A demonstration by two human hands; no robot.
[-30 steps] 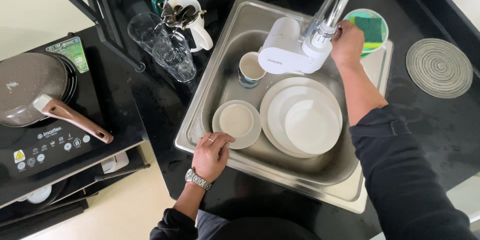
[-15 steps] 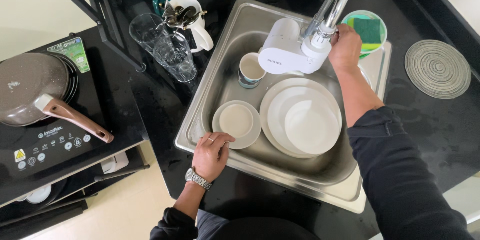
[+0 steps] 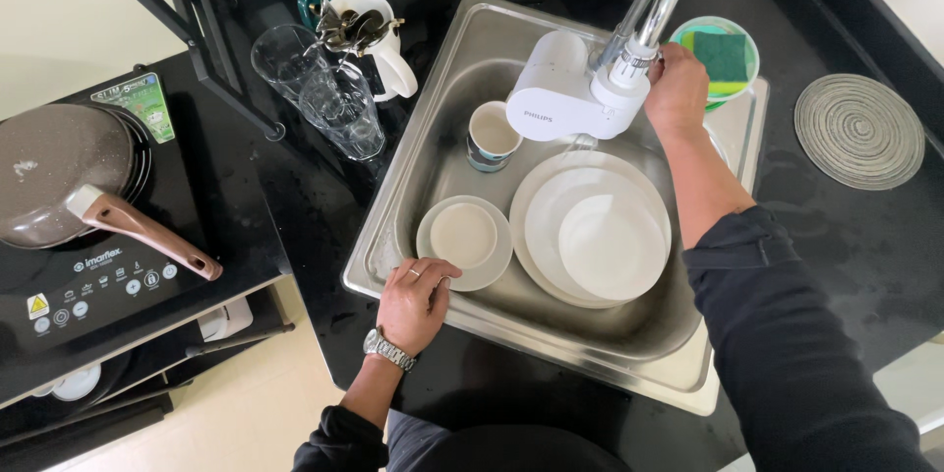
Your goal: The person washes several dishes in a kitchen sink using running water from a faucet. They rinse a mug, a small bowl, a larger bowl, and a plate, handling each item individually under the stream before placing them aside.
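Right hand on the faucet, left hand braced on the sink rim.

I see my right hand (image 3: 677, 88) with its fingers wrapped round the faucet (image 3: 644, 15) just above the white filter unit (image 3: 559, 98), over the steel sink (image 3: 433, 128); I judge it rigid, smooth and likely wet, best held where the collar gives purchase. My left hand (image 3: 415, 303) rests curled on the near rim, holding nothing, beside the small plate (image 3: 464, 238). The stacked plates (image 3: 590, 231) and cup (image 3: 490, 136) look fragile and slippery.
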